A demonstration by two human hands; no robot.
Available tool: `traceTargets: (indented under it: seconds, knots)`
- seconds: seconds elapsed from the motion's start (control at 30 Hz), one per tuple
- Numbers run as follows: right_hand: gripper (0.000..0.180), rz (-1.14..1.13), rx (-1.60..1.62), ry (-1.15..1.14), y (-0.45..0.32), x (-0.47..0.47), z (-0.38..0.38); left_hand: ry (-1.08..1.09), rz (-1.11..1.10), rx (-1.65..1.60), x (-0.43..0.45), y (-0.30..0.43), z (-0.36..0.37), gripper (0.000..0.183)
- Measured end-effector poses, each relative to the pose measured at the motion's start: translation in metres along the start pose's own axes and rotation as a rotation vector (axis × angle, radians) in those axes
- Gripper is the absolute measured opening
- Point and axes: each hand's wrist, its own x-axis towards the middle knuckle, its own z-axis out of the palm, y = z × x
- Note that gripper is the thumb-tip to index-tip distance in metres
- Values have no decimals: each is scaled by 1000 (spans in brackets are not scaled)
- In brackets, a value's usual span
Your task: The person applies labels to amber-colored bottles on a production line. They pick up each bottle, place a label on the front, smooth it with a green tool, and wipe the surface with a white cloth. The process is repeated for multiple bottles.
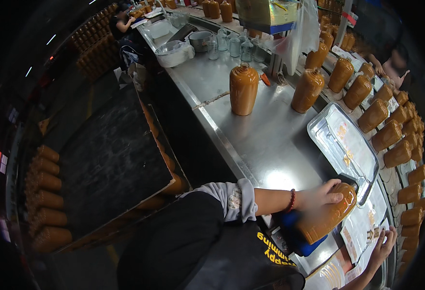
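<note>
My left hand (319, 199), below a red bead bracelet, is closed around a glossy brown bottle (330, 214) that lies tilted above a blue cloth (312, 246). At the lower right my right hand (383, 246) has its fingertips on a small printed label (376, 232), over white decal sheets (357, 235). A metal tray (323, 127) with a printed sheet in it lies just beyond the held bottle. Two more brown bottles, one nearer (244, 90) and one farther right (307, 90), stand upright on the steel table (270, 145).
Rows of brown bottles (386, 136) line a curved conveyor at the right. Clear glass bottles (235, 47), a metal pot (200, 40) and a plastic-lined basin (174, 53) stand farther back. Co-workers sit at the far left (121, 25) and upper right (397, 69). A dark-topped stack (114, 156) is at the left.
</note>
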Motion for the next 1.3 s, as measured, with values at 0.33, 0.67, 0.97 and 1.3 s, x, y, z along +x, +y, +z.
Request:
traceTargets:
  seconds: [0.33, 0.67, 0.97, 1.3]
  knots:
    - [13, -247, 367, -21, -179, 26, -33, -43, -49, -271, -9, 29, 7, 70]
    - [16, -97, 652, -151, -202, 33, 26, 45, 61, 1, -27, 28, 9, 75]
    - [22, 110, 270, 146, -13, 38, 11, 78, 115, 58, -24, 24, 12, 71]
    - [22, 516, -415, -94, 133, 17, 116, 78, 59, 33, -22, 30, 16, 79]
